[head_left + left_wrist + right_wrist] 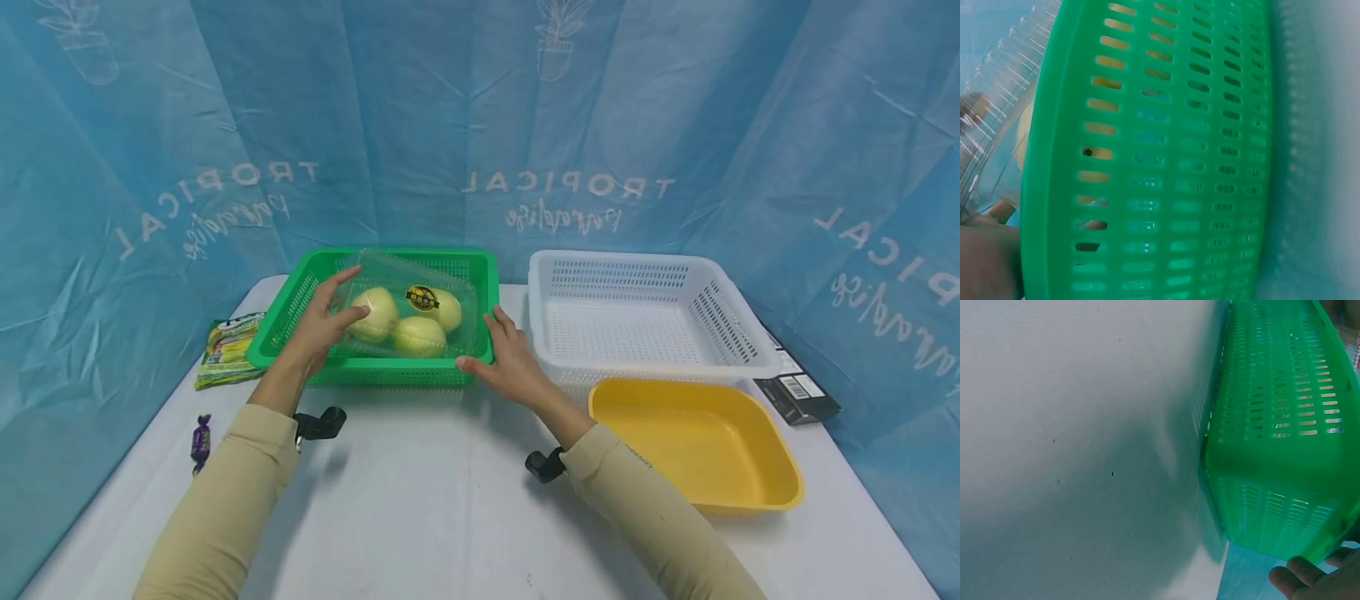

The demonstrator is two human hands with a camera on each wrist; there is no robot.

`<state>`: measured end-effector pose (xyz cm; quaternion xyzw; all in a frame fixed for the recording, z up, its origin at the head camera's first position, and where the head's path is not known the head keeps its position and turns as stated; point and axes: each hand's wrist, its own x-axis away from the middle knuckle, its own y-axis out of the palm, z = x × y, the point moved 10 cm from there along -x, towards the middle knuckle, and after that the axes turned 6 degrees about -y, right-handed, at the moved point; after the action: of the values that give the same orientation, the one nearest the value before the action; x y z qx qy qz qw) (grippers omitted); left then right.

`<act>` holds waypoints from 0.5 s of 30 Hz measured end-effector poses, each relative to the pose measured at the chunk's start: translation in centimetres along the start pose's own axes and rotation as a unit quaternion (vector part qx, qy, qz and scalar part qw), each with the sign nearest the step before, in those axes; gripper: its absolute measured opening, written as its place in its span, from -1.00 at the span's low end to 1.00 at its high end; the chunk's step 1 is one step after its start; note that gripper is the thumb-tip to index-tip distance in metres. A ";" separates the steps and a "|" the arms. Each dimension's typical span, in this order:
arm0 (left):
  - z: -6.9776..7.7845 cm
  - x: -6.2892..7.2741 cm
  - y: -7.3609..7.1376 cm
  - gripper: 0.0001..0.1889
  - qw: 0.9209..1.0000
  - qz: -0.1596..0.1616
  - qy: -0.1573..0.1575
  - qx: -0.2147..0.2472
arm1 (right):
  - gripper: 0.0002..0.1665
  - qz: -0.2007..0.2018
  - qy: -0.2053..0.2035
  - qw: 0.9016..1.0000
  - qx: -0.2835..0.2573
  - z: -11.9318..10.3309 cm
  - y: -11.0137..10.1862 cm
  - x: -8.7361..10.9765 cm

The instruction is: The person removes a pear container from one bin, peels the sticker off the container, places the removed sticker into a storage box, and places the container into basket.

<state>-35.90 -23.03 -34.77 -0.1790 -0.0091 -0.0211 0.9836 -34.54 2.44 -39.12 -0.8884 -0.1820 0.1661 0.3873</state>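
A clear plastic box [397,273] holds several round pale yellow-green fruits [418,337] and bears a black-and-yellow sticker [422,298]. It sits tilted within the green basket [401,364], over its front part. My left hand [318,321] holds the box by its left end, thumb on the near side and fingers farther back. At the basket's front right corner is my right hand [513,358], its thumb near the front rim. In the right wrist view its fingers [1304,572] extend loosely outside the basket's end wall. Basket walls hide most of the box in both wrist views.
Right of the green basket stands a white basket [543,360], with a yellow basin [750,500] before it. A black box [802,396] lies by the right edge. At left are a green-yellow packet [228,346] and a purple wrapped candy [201,440]. A blue curtain [420,108] hangs behind.
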 end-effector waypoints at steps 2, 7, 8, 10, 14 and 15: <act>0.1 0.1 0.0 -0.32 1.000 0.006 0.001 0.003 | 0.11 -0.002 0.002 1.000 0.000 0.0 0.0 0.0; 0.0 0.3 -0.1 -0.35 1.000 0.024 -0.005 0.012 | 0.10 -0.003 0.001 1.000 0.006 -0.1 0.0 0.0; -0.1 0.3 -0.2 -0.35 0.999 0.028 -0.007 0.015 | 0.10 -0.002 0.001 1.000 0.007 -0.1 0.0 0.1; -0.1 0.3 -0.2 -0.36 0.999 0.033 -0.010 0.023 | 0.10 -0.001 0.000 1.000 0.011 -0.2 -0.1 0.1; -0.2 0.5 -0.4 -0.38 0.998 0.042 -0.010 0.041 | 0.09 0.001 0.000 1.000 0.013 -0.2 -0.2 0.1; -0.2 0.6 -0.4 -0.38 0.998 0.043 -0.010 0.044 | 0.08 0.002 0.000 1.000 0.012 -0.2 -0.2 0.1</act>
<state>-35.34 -23.51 -34.75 -0.1355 -0.0116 0.0238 0.9904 -34.37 2.48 -38.88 -0.8842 -0.1783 0.1689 0.3974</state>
